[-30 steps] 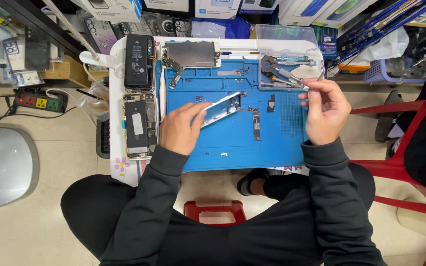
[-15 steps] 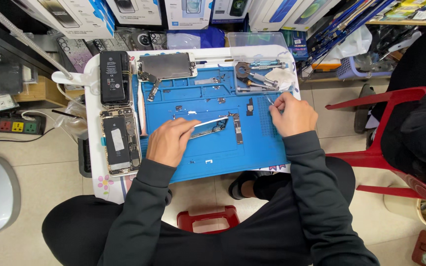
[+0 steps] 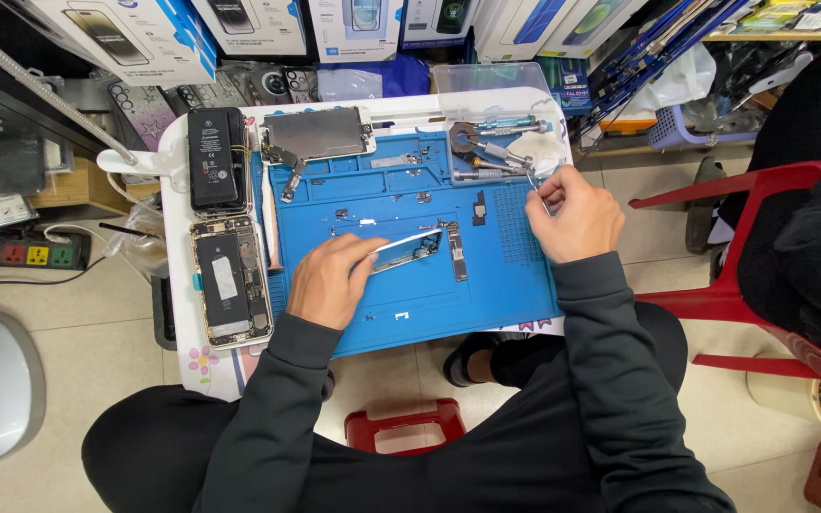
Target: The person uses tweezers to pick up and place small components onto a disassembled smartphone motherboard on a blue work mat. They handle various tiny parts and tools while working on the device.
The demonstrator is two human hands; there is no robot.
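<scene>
Circuit board (image 3: 409,250), long and silvery, lies near the centre of the blue work mat (image 3: 401,313). Left hand (image 3: 330,280) pins its 8 o'clock end, fingers curled on it. Right hand (image 3: 572,217), at the mat's 2 o'clock edge, pinches thin metal tweezers (image 3: 535,183). Opened phone body (image 3: 230,282) sits at 9 o'clock.

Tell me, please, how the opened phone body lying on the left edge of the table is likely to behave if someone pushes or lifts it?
The opened phone body lies flat, so it would probably slide, not roll or tip. Its rigid frame suggests it lifts stiffly. Its exposed insides look fragile, and it sits near the table edge, so a sideways push might drop it.
</scene>
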